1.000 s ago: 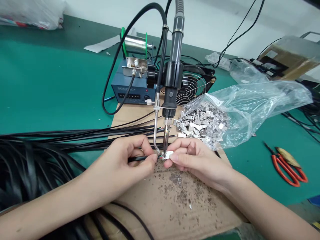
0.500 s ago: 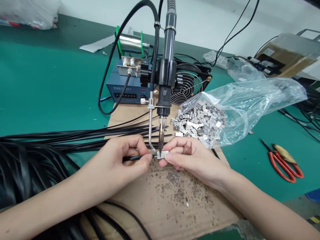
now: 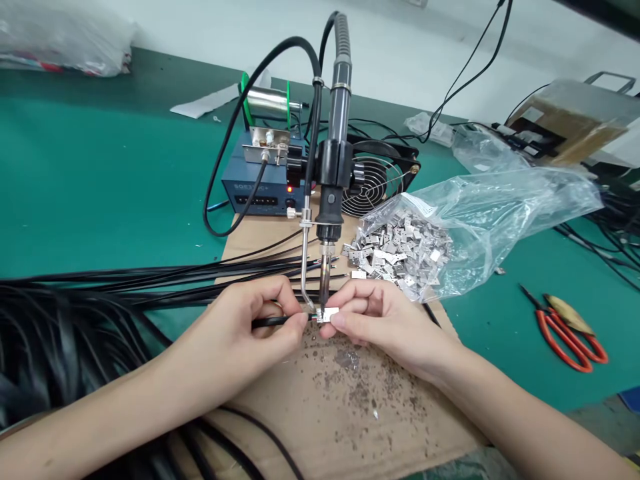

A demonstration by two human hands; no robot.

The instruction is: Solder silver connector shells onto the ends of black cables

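Note:
A black cable point(image 3: 270, 322) is pinched between the thumb and fingers of my left hand point(image 3: 260, 320), its thin coloured wires pointing right. My right hand point(image 3: 373, 313) grips a small silver connector point(image 3: 329, 315) between thumb and fingers. The wire ends meet the connector's left end. Directly above, the tip of an upright soldering iron point(image 3: 325, 267) comes down at the connector. A bent metal feed tube point(image 3: 304, 267) ends just left of the tip.
Behind stand a blue control box point(image 3: 265, 183), a solder spool point(image 3: 267, 103) and a fan point(image 3: 373, 183). A bag of connectors point(image 3: 400, 250) lies right, beyond it red-handled cutters point(image 3: 565, 333). Black cables point(image 3: 45, 347) pile up left; brown cardboard point(image 3: 350, 413) lies beneath.
The view has shifted slightly, so the equipment appears lower. A red light on the control box is now brighter. Both hands keep their grips near the iron tip.

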